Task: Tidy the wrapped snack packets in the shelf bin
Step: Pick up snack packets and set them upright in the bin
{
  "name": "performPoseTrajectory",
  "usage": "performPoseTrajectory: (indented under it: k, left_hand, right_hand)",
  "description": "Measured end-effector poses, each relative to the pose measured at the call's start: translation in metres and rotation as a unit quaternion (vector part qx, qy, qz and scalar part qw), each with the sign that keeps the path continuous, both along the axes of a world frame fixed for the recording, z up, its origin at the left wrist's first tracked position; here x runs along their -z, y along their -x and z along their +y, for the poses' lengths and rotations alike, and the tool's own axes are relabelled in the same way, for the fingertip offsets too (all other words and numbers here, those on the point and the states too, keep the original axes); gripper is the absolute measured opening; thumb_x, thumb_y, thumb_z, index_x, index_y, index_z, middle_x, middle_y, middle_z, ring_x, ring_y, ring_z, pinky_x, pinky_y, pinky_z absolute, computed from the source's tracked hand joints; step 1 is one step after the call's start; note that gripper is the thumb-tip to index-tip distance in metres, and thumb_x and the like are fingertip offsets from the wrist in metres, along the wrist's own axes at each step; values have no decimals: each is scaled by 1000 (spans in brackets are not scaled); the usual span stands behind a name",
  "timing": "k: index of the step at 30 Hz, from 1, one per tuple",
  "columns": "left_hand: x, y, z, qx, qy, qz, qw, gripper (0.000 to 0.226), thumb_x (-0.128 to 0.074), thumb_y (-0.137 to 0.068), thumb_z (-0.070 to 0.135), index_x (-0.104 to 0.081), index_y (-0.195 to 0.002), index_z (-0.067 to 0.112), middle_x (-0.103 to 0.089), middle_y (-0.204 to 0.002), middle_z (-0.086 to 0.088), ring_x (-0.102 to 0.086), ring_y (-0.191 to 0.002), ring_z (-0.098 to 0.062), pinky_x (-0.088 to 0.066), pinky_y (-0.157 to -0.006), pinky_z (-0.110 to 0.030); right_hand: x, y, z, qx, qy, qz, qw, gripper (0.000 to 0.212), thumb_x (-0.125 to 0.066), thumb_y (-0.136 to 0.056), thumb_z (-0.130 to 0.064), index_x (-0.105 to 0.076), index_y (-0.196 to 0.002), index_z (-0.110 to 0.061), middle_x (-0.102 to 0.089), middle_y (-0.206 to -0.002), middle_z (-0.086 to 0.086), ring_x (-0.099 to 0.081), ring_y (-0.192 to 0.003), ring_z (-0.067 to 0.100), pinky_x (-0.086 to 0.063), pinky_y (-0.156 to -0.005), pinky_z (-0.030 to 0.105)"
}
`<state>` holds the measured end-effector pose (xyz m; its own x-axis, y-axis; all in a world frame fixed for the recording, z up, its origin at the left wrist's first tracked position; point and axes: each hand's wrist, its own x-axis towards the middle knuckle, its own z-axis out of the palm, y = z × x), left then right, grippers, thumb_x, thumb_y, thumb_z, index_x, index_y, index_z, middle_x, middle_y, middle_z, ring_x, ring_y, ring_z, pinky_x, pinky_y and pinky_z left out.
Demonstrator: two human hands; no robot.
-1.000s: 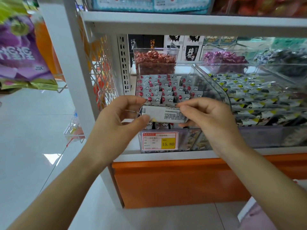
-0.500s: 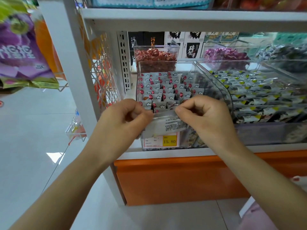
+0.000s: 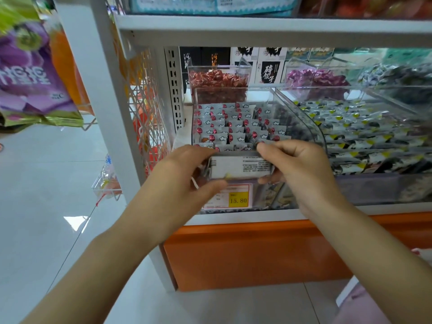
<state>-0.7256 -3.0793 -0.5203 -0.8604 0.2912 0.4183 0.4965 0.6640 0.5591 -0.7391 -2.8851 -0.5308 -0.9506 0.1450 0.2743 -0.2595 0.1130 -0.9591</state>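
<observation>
Wrapped snack packets (image 3: 233,127) stand in upright rows inside the clear shelf bin (image 3: 312,134), filling it from the back wall almost to the front edge. A held packet (image 3: 240,168), its white printed back toward the camera, sits just above that front edge, over the price tag (image 3: 237,199); whether it is one packet or a thin stack I cannot tell. The left hand (image 3: 184,176) pinches its left end, thumb beneath and fingers curled over, and the right hand (image 3: 301,169) grips the right end likewise. The likely trouble lies at the front row: pushed in too hard, the packet could tip the standing rows backward and undo their order. A loosened pinch on either end could drop it over the bin's front wall to the floor (image 3: 46,183). Set in as it is turned, it would show its back while the others show their fronts
</observation>
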Motion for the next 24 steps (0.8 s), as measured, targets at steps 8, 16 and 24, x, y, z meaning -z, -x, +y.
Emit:
performPoseTrajectory:
  k: [8,16,24]
  left_hand:
    - [2,13,-1,-57,-18,46,997,36,-43,-86,48,-59,-110,27,-52,-87,11,-46,-78,3,-34,-69,-1]
    - [10,38,-7,-81,126,32,988,85,-47,-80,59,-16,-149,19,-21,-154,0,-11,-137,-15,-15,-112,-37]
    - [14,43,-13,-52,96,21,994,84,-48,-80,57,-14,-149,24,-23,-152,1,-13,-137,-13,-14,-108,-30]
  right_hand:
    - [-4,6,-1,-84,32,46,995,35,-69,-68,-31,-68,-101,-22,-74,-91,0,-69,-77,14,-56,-67,23]
    - [-32,63,-16,58,-7,62,996,11,-67,-85,-11,-59,-78,-15,-68,-83,4,-64,-62,11,-57,-63,25]
    - [-42,96,-33,28,-343,110,932,26,-71,-81,-25,-66,-93,-3,-64,-95,7,-58,-86,21,-41,-69,30]
